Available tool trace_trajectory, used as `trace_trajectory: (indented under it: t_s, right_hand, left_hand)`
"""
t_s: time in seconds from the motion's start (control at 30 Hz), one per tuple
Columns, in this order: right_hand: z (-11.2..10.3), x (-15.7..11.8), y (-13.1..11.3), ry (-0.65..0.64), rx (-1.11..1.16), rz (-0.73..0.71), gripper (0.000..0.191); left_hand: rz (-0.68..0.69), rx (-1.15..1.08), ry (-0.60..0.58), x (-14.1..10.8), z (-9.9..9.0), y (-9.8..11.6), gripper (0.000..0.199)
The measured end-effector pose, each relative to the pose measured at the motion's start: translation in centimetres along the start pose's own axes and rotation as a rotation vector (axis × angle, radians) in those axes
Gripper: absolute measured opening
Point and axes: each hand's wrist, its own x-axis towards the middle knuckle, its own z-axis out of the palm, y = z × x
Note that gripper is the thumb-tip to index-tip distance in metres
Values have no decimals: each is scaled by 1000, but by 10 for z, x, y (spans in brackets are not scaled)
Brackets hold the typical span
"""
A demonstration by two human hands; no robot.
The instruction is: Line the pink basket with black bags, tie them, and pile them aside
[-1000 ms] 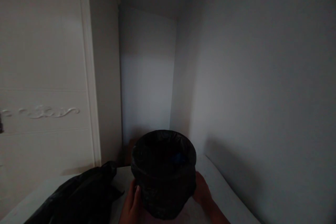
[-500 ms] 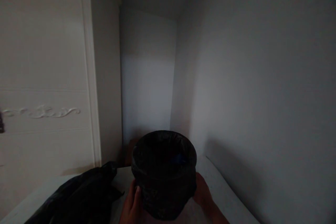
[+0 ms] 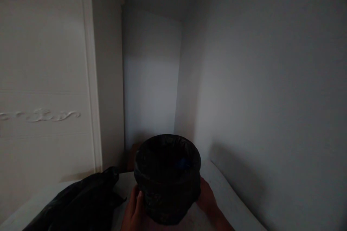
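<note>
A trash can [image 3: 168, 198] lined with a black plastic bag is in front of me at the bottom middle, its round mouth facing up and toward me. The bag is folded down over the rim and covers the outer wall. Something blue [image 3: 183, 163] shows dimly inside. My left hand [image 3: 134, 207] presses on its left side, and my right hand [image 3: 206, 196] holds it from the right, with those fingertips hidden behind it. Left of it, a crumpled black plastic bag [image 3: 81, 202] lies on the white surface.
The pale tabletop-like surface [image 3: 230, 209] runs along a bare wall [image 3: 257, 97] on the right. A white wardrobe [image 3: 46, 61] with a raised scroll ornament stands at the left. Behind the can, a brownish object [image 3: 132, 157] is partly hidden in the dark corner.
Everything in view has shifted slightly left as the camera turned a little. Both hands keep their hold on the trash can, which tilts about the same.
</note>
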Motion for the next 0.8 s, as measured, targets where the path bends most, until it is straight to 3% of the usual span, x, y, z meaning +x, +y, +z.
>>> trace_trajectory:
  t_s: [0.1, 0.37, 0.6, 0.8]
  right_hand:
    - [-8, -1, -8, 7, 161, -4, 54]
    - [-11, -19, -15, 191, 398, -4, 35]
    - [-29, -30, -36, 332, 576, 138, 45]
    - [-53, -12, -66, 534, 628, 143, 57]
  left_hand:
    - [-13, 1, 60, 0, 0, 3, 93]
    - [126, -27, 159, 5, -7, -3, 67]
    - [241, -22, 274, 15, -14, -19, 58]
    - [303, 102, 314, 10, -10, -12, 77]
